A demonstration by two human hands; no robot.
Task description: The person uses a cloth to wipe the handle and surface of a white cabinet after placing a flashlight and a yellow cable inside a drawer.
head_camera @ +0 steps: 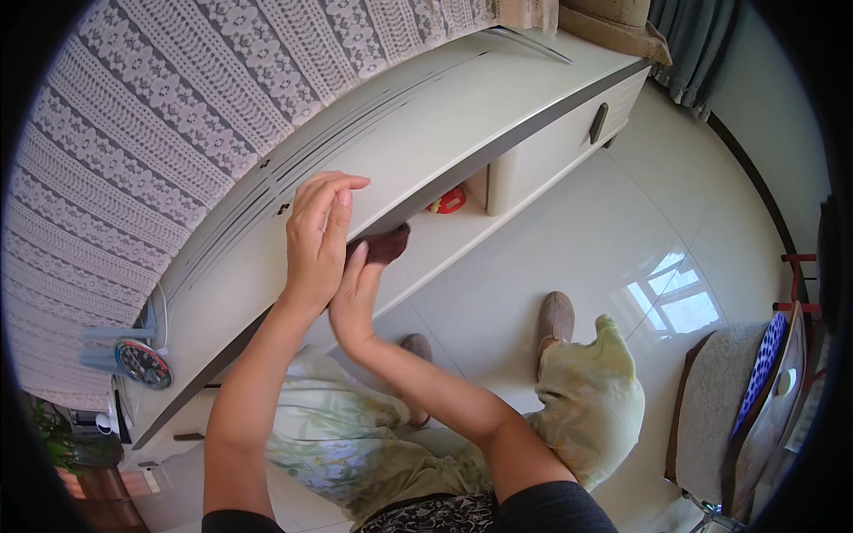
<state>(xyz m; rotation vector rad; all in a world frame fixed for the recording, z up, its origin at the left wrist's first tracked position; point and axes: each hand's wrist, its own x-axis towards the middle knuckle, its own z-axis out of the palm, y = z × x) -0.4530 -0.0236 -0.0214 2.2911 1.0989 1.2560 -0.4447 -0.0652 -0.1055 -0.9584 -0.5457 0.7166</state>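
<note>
A low white TV cabinet (445, 150) stretches diagonally before me. My left hand (315, 223) is at the edge of its top, fingers bent forward and the thumb slightly apart, with no object seen in it. Just below, my right hand (354, 296) grips a dark maroon cloth (388, 245) between thumb and fingers, in front of the cabinet's shelf opening. The cabinet's edge and my hands hide part of the cloth. Deeper in the opening lies a red item with yellow on it (450, 200).
A lace cover (220, 86) drapes over something large behind the cabinet top. A round dial gauge (142, 364) stands at the left end, near a potted plant (56, 433). Cushions (710, 400) are piled at right. My slippered feet (556, 316) are on glossy floor tiles.
</note>
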